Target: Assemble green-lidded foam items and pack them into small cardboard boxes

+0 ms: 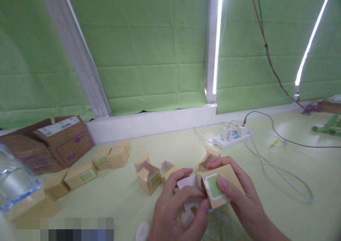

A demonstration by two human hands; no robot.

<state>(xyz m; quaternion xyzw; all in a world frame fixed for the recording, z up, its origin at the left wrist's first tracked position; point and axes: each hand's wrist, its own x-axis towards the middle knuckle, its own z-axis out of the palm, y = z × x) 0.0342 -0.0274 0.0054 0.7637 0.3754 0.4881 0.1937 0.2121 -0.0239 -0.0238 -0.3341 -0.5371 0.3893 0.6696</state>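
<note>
- Gripping a small tan carton (220, 189), the right hand (239, 194) has fingers curled over its top and the thumb flat on the green label, carton low at 6 o'clock.
- Left hand (178, 205) pinches at the carton's open end, fingers half closed on a white insert or flap (190, 182); view is soft, so it could be either.
- Step in hand looks like packing or closing the carton: flap end faces the left hand, not yet shut.
- Next move probably calls for the right hand to hold the carton steady while the left fingertips push the white piece in squarely and fold the flap.
- Other open cartons (147, 177) sit just beyond the hands at 11 o'clock; closed ones (80, 175) at 9 to 10 o'clock.
- Brown shipping box (50, 143) at 10 o'clock, clear plastic container (13, 184) at 9.
- Pale yellow-green table (306, 170); white power strip (231, 136) with plugged cables at 1 o'clock, white cable loop at 3.
- Green blinds (149, 56) across 12 o'clock, daylight at gaps.
</note>
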